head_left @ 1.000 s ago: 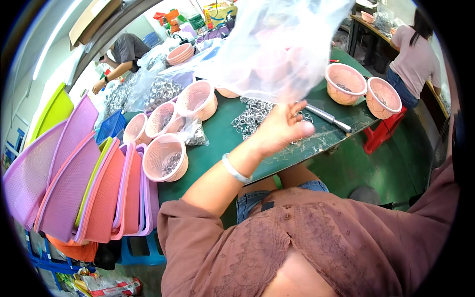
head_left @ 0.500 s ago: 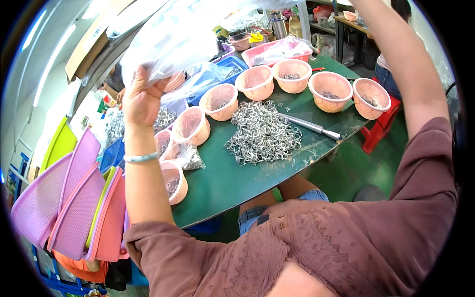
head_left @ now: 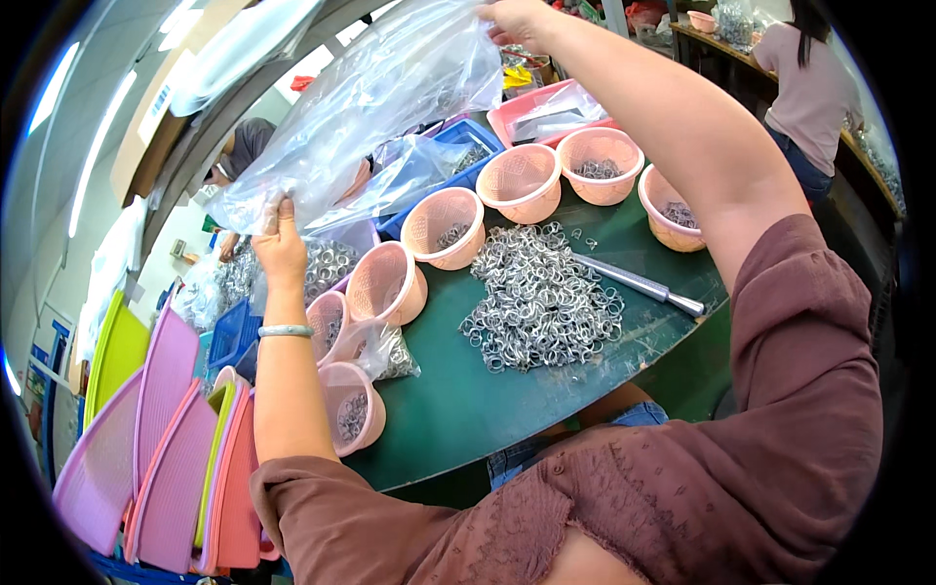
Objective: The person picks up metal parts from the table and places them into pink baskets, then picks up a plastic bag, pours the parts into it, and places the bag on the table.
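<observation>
A large clear plastic bag (head_left: 375, 107) is stretched out above the far left of the green table. My left hand (head_left: 280, 249) is closed on its lower left end, thumb up. At the upper right end, my right hand (head_left: 517, 23) pinches the bag's edge with the arm raised across the table. Below them, a heap of silvery metal rings (head_left: 546, 302) lies on the table. A tapered metal ring mandrel (head_left: 639, 283) rests against the heap's right side.
Pink plastic baskets (head_left: 519, 183), some with rings inside, curve around the heap. A small bag of rings (head_left: 395, 353) sits among them. Behind stand a blue tray (head_left: 390, 224) and a pink tray (head_left: 502, 117). Stacked colored baskets (head_left: 166, 468) rise at left. Another person (head_left: 804, 88) is at far right.
My right hand has come down into view, holding the bag's far end. The bag now spans between both hands. My left hand still grips it, and the view has shifted.
</observation>
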`<state>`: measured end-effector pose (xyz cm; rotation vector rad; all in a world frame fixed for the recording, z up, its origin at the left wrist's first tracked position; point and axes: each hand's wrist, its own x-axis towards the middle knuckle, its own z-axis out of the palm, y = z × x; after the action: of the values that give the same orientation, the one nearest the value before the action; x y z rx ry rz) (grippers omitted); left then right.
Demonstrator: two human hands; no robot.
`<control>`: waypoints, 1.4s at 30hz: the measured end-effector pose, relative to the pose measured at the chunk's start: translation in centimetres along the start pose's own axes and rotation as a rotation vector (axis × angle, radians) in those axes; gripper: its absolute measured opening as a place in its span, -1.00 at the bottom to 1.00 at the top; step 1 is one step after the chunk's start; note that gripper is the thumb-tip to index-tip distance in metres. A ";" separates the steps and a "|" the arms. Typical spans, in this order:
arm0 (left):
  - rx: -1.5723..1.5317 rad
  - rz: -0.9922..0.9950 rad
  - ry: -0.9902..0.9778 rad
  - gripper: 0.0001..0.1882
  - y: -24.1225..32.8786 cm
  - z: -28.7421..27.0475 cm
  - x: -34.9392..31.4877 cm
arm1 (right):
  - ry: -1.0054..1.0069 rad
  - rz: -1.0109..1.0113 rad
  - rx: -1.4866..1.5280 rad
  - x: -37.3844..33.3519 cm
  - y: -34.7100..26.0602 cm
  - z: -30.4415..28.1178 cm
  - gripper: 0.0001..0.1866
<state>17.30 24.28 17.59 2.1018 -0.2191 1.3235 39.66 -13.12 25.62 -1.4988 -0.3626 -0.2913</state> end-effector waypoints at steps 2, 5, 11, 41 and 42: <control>0.107 0.092 -0.039 -0.82 -2.9 1.7 -0.5 | -0.050 0.007 0.034 1.3 2.3 2.5 -0.63; 0.239 0.152 0.007 -0.76 -6.2 2.7 -2.3 | -0.147 0.263 0.118 -2.3 4.7 4.8 -0.36; 0.681 -0.428 -0.303 -0.60 -8.5 5.1 -4.5 | -0.388 0.178 -0.254 -2.1 12.4 3.7 -0.28; -0.573 -0.818 -0.079 -0.71 -3.0 4.3 -0.4 | -0.166 0.457 -0.228 -6.9 13.8 6.7 -0.57; -0.597 -0.790 -0.069 -0.72 -2.6 4.0 -0.1 | -0.152 0.510 -0.192 -6.4 14.4 7.7 -0.58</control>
<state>21.45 23.89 15.21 1.4709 0.1668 0.6060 39.24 -4.86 10.10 -1.7492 -0.0627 0.1997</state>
